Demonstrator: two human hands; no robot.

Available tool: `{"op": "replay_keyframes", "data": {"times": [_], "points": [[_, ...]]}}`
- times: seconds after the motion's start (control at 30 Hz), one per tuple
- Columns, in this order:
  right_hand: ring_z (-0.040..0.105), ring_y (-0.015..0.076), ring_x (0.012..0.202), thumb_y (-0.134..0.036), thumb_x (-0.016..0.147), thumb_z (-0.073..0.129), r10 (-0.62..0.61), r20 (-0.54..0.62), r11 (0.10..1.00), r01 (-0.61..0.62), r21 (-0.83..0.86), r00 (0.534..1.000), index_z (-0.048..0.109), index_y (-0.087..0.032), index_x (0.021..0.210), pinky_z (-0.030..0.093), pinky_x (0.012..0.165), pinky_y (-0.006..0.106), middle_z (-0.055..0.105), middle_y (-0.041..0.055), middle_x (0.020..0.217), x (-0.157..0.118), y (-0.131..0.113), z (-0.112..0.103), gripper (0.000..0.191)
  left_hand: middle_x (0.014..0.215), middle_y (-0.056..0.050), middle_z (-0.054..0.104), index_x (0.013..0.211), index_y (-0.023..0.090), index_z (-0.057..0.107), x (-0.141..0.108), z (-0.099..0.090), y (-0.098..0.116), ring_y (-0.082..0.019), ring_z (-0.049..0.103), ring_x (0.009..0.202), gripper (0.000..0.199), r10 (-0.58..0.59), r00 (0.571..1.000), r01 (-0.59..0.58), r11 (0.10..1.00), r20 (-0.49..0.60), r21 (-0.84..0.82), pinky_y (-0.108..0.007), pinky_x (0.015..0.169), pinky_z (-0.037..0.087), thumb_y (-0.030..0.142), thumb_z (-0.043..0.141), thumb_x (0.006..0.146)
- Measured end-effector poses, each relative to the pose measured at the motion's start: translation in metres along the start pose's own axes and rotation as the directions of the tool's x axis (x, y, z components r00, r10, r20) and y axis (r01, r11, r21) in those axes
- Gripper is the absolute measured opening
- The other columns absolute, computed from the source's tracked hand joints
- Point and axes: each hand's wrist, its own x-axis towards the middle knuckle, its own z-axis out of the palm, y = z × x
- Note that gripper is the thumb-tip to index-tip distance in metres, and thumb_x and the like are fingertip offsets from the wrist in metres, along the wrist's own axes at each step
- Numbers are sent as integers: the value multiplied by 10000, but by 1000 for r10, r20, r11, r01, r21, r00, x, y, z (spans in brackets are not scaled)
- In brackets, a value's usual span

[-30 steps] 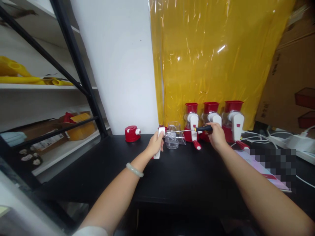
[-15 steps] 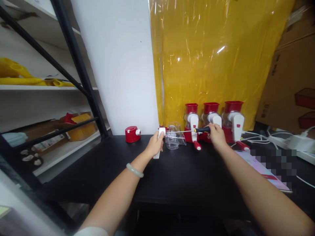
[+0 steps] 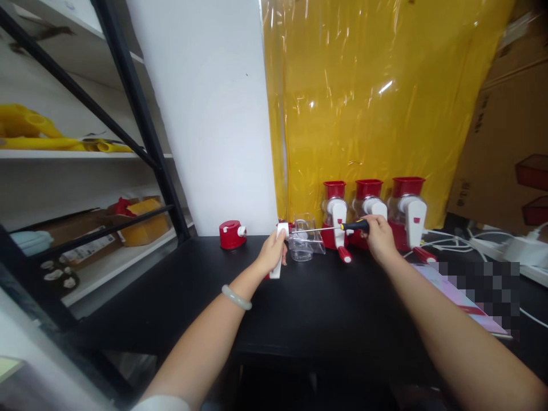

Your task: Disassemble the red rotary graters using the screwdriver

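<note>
Two hands work mid-frame: left hand (image 3: 270,255) grips a white crank handle (image 3: 279,246); right hand (image 3: 379,238) grips a screwdriver (image 3: 338,228).

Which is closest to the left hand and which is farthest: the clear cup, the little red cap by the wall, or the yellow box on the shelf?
From the left hand:
1. Clear cup, just to its right on the table.
2. Little red cap, to its left by the white wall.
3. Yellow box, far left on the shelf.

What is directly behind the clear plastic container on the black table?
Behind the clear plastic container hangs yellow plastic sheeting; a red part peeks out to its left. The left hand hides the rest.
</note>
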Motion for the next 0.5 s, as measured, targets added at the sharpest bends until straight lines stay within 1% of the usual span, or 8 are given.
{"op": "replay_keyframes", "data": {"times": [0.1,0.23,0.37,0.5], "points": [[531,125,584,-628,793,628,-27,7,1000,27,15,1000,624,-234,894,442,543,264,653,-4,827,-1,-4,0,406,474,87,493,890,219,489,2,1,-2,-119,482,324,581,-33,999,34,998,20,-53,-236,382,448,796,426,904],[521,137,599,-679,801,620,-60,25,998,60,12,998,592,-248,888,441,549,272,630,-4,808,-1,-6,-1,441,453,87,485,902,212,506,4,0,-4,-122,472,318,614,-76,996,81,991,50,-105,-241,382,453,821,434,883],[543,159,660,-701,819,599,-126,51,992,126,4,991,573,-261,888,463,589,284,614,0,811,-1,-7,-2,446,443,85,482,899,208,513,6,0,-5,-122,464,308,617,-104,992,114,982,70,-149,-243,383,450,820,435,887],[560,176,710,-719,823,572,-141,73,990,140,17,987,556,-267,894,485,634,305,603,3,843,-1,-7,-3,457,437,84,481,895,207,509,7,0,-6,-126,465,305,613,-126,989,138,975,81,-171,-248,383,458,815,434,890]]}}
